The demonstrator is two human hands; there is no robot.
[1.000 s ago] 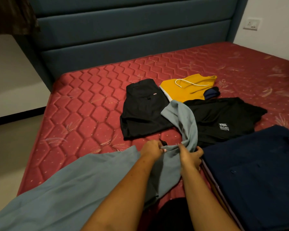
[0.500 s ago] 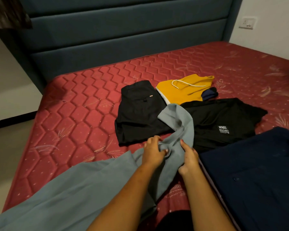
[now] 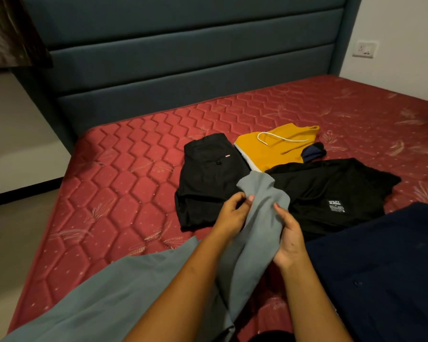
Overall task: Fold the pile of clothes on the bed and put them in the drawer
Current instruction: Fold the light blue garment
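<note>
A grey-blue garment [image 3: 255,233] stretches from the bottom left up to the middle of the red mattress [image 3: 124,193]. My left hand [image 3: 231,214] pinches one side of its narrow upper end and my right hand [image 3: 290,239] grips the other side, the fabric bunched between them. Behind the hands lie folded black trousers [image 3: 208,178], a black T-shirt [image 3: 331,193] with a small white print, and a yellow garment [image 3: 277,149] with a white drawstring. A dark navy garment [image 3: 386,272] lies flat at the lower right.
A teal padded headboard [image 3: 183,65] runs along the back. Floor [image 3: 13,238] lies to the left of the mattress edge. A wall socket [image 3: 365,48] sits on the white wall at the right. A small dark navy piece [image 3: 313,152] pokes out beside the yellow garment.
Both hands have worked further up the grey-blue garment toward its far end, gathering the fabric between them. The other clothes have not moved.
</note>
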